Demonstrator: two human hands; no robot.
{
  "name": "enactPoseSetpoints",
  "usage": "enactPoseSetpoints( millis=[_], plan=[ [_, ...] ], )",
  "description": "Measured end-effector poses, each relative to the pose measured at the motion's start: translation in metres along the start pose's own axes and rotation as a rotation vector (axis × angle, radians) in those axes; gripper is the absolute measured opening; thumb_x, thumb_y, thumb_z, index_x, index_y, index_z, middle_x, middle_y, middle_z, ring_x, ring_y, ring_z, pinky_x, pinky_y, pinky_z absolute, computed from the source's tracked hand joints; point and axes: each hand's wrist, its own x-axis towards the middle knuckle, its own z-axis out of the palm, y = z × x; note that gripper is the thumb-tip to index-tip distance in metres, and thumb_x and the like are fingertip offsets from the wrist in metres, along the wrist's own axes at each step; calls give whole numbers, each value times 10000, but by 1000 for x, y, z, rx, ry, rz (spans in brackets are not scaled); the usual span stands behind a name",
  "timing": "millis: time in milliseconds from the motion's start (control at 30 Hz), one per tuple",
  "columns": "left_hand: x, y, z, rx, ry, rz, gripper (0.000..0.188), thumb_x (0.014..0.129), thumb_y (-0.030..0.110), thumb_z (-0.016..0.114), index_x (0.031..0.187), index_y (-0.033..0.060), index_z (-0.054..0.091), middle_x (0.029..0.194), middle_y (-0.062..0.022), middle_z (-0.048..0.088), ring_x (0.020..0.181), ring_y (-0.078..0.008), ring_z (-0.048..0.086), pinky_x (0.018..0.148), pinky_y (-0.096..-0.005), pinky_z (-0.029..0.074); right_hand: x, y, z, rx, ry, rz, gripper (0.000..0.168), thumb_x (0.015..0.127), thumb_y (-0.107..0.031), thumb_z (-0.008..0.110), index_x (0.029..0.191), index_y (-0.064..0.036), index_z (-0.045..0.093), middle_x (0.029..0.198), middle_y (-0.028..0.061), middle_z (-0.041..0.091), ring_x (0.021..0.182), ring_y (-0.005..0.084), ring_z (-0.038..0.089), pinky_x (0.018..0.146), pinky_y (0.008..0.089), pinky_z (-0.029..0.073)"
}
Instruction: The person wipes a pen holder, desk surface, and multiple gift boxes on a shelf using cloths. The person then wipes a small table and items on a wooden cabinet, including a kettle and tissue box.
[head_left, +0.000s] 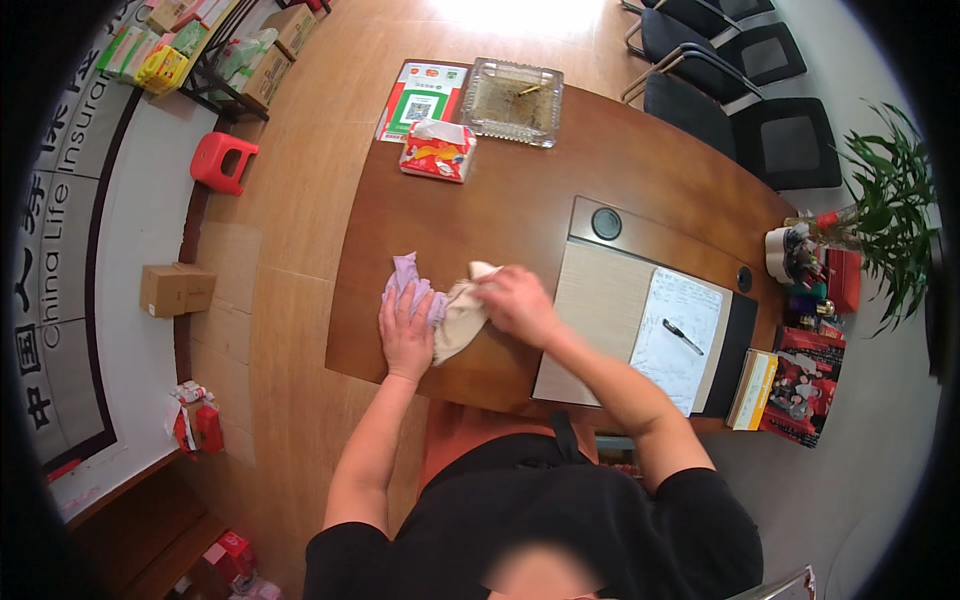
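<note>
On the left part of the wooden desk (517, 217), my left hand (406, 334) lies over a crumpled lilac cloth (407, 279), fingers spread on it. A cream cloth (459, 324) lies right beside it, its left edge touching the lilac one. My right hand (517, 306) is at the upper right edge of the cream cloth, fingers bent and slightly blurred; whether they pinch the fabric cannot be told. To the right, a black pen (682, 337) rests on a sheet of handwritten paper (675, 375) over a beige desk pad (592, 330).
A tissue pack (438, 154), a printed code card (420, 97) and a square glass ashtray (513, 101) stand at the desk's far side. A pen holder (784, 255), a leafy plant (889, 202) and books (752, 390) are at the right. A red stool (223, 163) is left.
</note>
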Motion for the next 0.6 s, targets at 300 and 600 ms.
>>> enactPoseSetpoints(
  millis=[300, 600],
  plan=[
    [4, 0, 5, -59, 47, 7, 552, 845, 99, 682, 1383, 212, 631, 1558, -74, 479, 1452, -386, 386, 1172, -569, 348, 25, 224, -105, -223, 347, 834, 309, 926, -206, 699, 1212, -95, 734, 1264, 145, 708, 1157, 332, 680, 977, 464, 544],
    [-10, -10, -57, -367, 428, -345, 511, 802, -64, 540, 1282, 71, 653, 1419, -171, 571, 1323, -399, 502, 1141, -517, 363, 43, -108, 83, -327, -373, 134, 223, 838, -224, 672, 1033, -117, 653, 949, 88, 654, 956, 275, 642, 775, 451, 518]
  ],
)
